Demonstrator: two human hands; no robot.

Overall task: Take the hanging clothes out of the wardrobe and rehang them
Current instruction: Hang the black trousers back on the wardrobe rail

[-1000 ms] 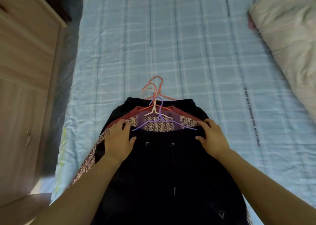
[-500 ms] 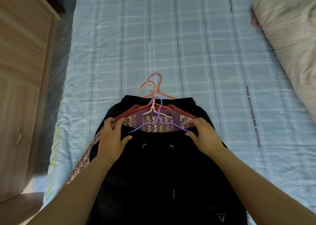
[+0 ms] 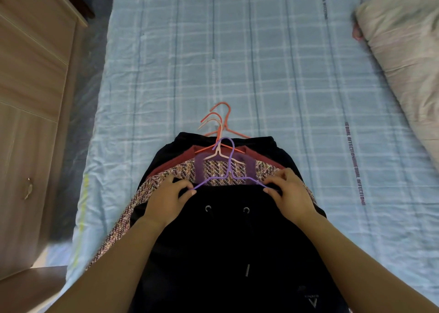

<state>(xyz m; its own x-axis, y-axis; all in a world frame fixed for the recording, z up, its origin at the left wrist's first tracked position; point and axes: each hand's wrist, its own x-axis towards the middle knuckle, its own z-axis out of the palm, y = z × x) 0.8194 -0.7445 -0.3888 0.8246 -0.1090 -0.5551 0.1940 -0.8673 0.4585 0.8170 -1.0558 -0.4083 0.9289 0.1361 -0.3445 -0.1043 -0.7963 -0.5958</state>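
Well, both of my hands are clamped on the waistband of the black drawstring trousers, which lie topmost on a pile of clothes at the near end of the pale blue checked bedsheet. My left hand pinches the band at one arm of the thin purple wire hanger and my right hand at the other, the two hands well apart. I judge the trousers soft, limp and light, a matt knit that would sag and slip off such thin arms, so cloth and wire are best held together at both ends. The hanger looks springy, with a slightly fuzzy coat that should grip a little. Under it lies a nubbly multicoloured tweed garment with purple trim, coarser and likely stiffer, then a dark red garment, on coral wire hangers whose hooks fan out and could tangle. Two metal eyelets look like the only hard parts on the waistband
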